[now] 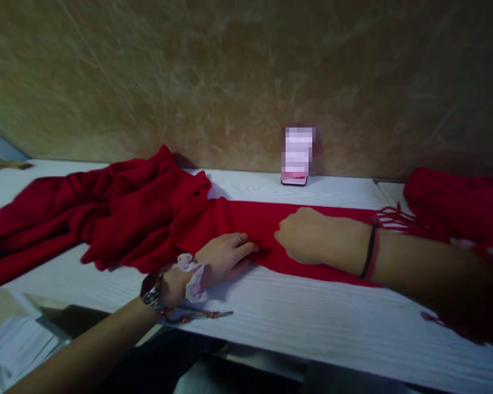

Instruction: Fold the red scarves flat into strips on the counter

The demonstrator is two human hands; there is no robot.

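Observation:
A red scarf (127, 216) lies along the white tabletop, bunched in loose folds on the left. Its middle stretch is flat, and a fringe shows at the right end. My left hand (225, 255) lies on the near edge of the flat part, fingers stretched out and palm down, with a ring on one finger. To the right of it, my right hand (302, 235) rests closed on the scarf, knuckles up. Its fingertips are tucked out of sight, so I cannot make out what they hold, if anything.
A phone (298, 156) leans upright against the brown marbled wall (238, 82), its screen blurred. More red fabric (456, 205) is heaped at the right end of the white table (312, 312). Below the front edge at lower left are white papers (22, 347).

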